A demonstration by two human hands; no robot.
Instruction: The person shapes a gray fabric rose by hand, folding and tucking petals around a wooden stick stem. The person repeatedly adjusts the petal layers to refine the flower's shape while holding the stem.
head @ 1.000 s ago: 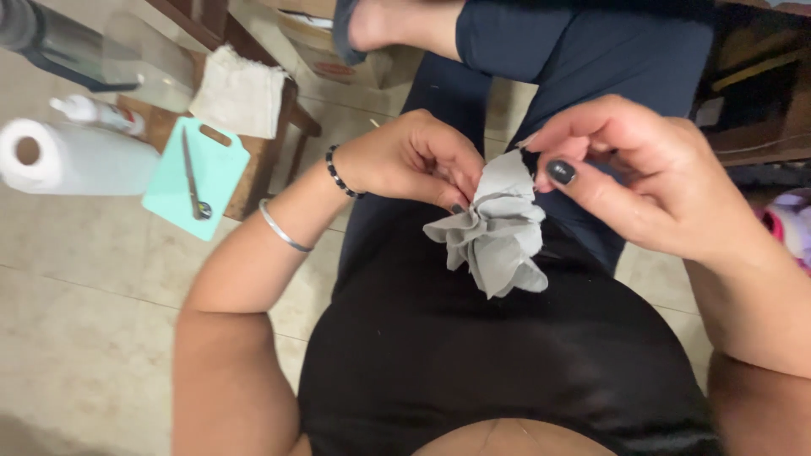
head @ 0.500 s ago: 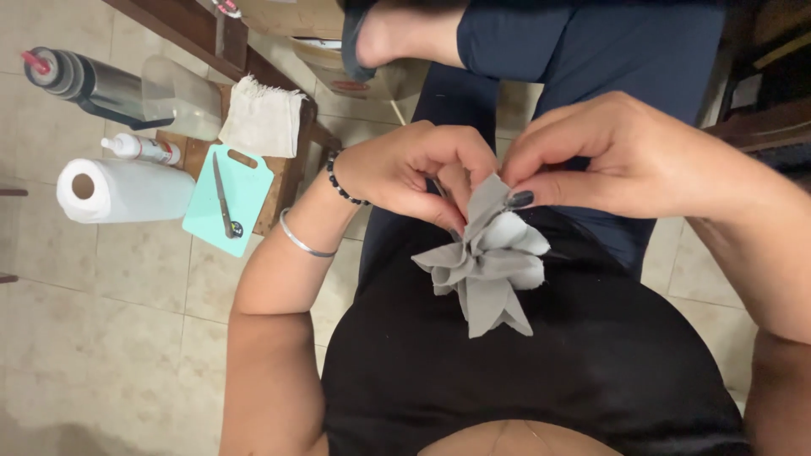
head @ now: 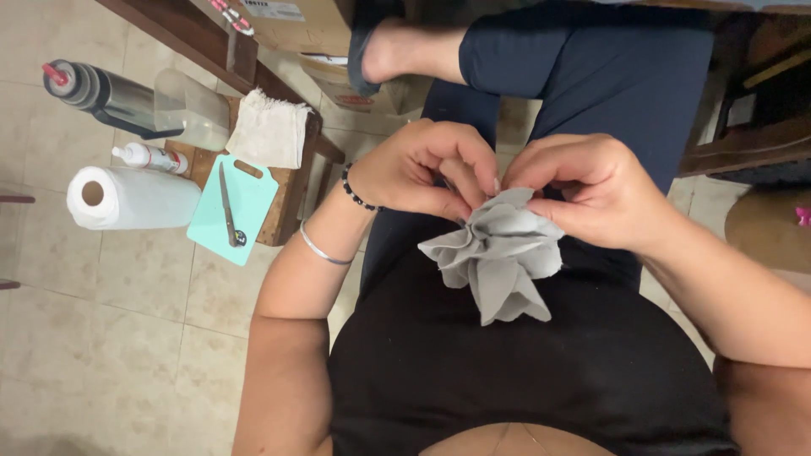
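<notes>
Grey fabric flower [head: 498,253], one piece of soft, matte cloth gathered into ruffled petal folds, hung against the black shirt [head: 524,371] over the person's lap. Both hands pinched its top: the left hand [head: 422,169] closed its fingertips on the upper folds, and the right hand [head: 583,190] gripped the same bunch from the other side. Left of the flower stood one wooden stool [head: 291,198] carrying one mint cutting board [head: 232,211] and one knife [head: 226,203]; one paper towel roll [head: 131,198] lay beside it.

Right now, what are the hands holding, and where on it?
Both the left hand and right hand pinch a gathered grey cloth at its bunched top edge.
</notes>
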